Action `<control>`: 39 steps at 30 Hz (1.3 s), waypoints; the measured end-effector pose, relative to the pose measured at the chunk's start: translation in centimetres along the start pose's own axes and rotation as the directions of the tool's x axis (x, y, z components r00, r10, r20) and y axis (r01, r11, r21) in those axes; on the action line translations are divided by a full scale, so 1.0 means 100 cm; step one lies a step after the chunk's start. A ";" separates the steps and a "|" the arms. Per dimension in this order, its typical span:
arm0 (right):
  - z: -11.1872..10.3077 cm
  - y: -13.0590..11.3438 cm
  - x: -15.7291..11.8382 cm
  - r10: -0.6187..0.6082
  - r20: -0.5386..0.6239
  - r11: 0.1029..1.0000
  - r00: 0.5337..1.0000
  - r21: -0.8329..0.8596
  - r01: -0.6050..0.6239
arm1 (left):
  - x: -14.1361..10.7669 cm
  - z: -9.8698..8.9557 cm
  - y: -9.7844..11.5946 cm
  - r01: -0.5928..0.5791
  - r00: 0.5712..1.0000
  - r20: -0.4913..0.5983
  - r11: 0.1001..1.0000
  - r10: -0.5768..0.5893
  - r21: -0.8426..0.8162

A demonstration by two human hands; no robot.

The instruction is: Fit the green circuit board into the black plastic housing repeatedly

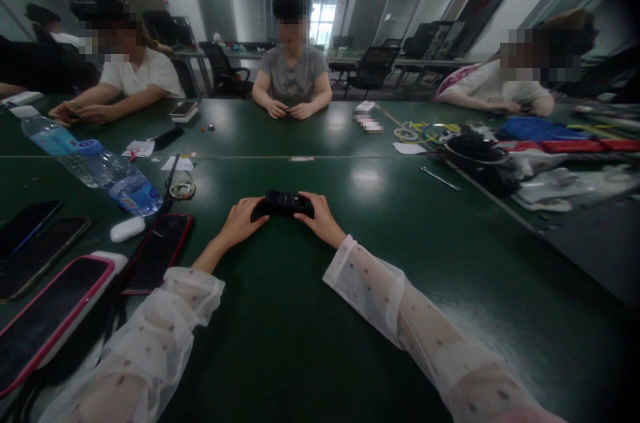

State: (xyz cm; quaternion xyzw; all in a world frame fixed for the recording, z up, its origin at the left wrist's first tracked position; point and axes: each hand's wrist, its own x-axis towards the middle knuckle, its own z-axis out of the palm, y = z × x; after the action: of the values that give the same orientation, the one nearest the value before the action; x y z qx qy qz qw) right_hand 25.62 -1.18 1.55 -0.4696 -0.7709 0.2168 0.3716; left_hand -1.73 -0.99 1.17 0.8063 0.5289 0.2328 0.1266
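A small black device with a lit screen (283, 201) is held between my two hands, just above or on the green table (280, 303); I cannot tell which. My left hand (244, 221) grips its left end, thumb along the near side and fingers over the top. At the right end, my right hand (320, 216) closes on it in the same way. The screen faces up toward me, its text too small to read. To the left of my left hand lies a phone with a red edge (163, 253).
Several phones, including one in a pink case (55, 316), a white earbud case (127, 229) and a water bottle (120, 176) crowd the left. A wrench (440, 178) lies right, near cables and a blue item (543, 131). A person in grey (294, 76) sits opposite.
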 end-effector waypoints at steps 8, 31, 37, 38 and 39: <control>-0.002 0.000 0.001 0.029 0.002 0.997 1.000 0.075 -0.029 | 0.000 0.000 0.000 -0.003 1.000 -0.004 1.000 0.003 0.007; -0.004 0.002 0.002 0.012 0.033 0.988 0.999 0.156 -0.017 | 0.000 -0.002 0.001 -0.002 1.000 0.012 1.000 0.003 -0.022; -0.005 0.000 0.002 0.024 0.047 0.988 0.999 0.153 -0.031 | 0.000 -0.003 0.002 0.004 1.000 0.007 0.999 -0.004 -0.032; -0.005 -0.001 0.002 0.025 0.049 0.988 0.998 0.152 -0.032 | 0.000 -0.003 0.002 0.003 1.000 0.004 0.999 -0.003 -0.032; -0.006 -0.001 0.002 0.026 0.049 0.988 0.998 0.150 -0.033 | 0.000 -0.003 0.002 0.001 1.000 0.000 0.999 -0.001 -0.032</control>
State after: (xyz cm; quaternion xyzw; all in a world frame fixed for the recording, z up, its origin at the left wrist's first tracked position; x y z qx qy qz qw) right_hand 25.93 -1.06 2.05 -0.4463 -0.7539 0.2906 0.3847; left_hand -1.73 -1.10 1.50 0.8039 0.5254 0.2413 0.1397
